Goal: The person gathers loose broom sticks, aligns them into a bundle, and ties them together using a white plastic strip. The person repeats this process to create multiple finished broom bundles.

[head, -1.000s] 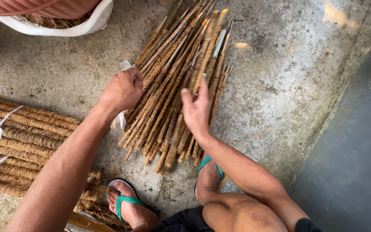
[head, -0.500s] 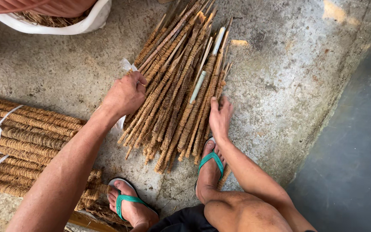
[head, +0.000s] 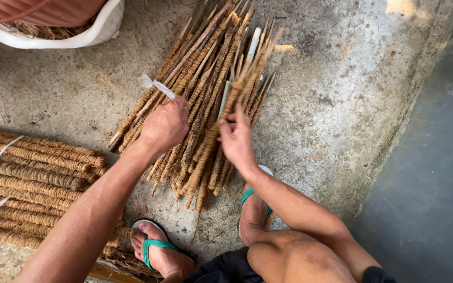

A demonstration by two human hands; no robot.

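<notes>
A loose pile of brown rope-wrapped sticks (head: pixel 205 78) lies on the concrete floor, fanning away from me. My left hand (head: pixel 166 126) presses on the pile's left side and grips a white plastic strip (head: pixel 155 85) that sticks out beyond the knuckles. My right hand (head: pixel 237 139) rests on the right side of the pile, fingers curled around a few sticks. A pale flat stick (head: pixel 252 47) shows among the brown ones.
A tied bundle of similar sticks (head: pixel 32 178) with white ties lies at the left. A white sack (head: pixel 87 31) sits at the top left. My feet in green-strapped sandals (head: pixel 155 249) stand near the pile. A dark wet strip (head: pixel 436 183) runs along the right.
The pile has been gathered tighter. My right hand moved from the pile's lower right edge onto the sticks. The left hand has stayed on the left side with the strip.
</notes>
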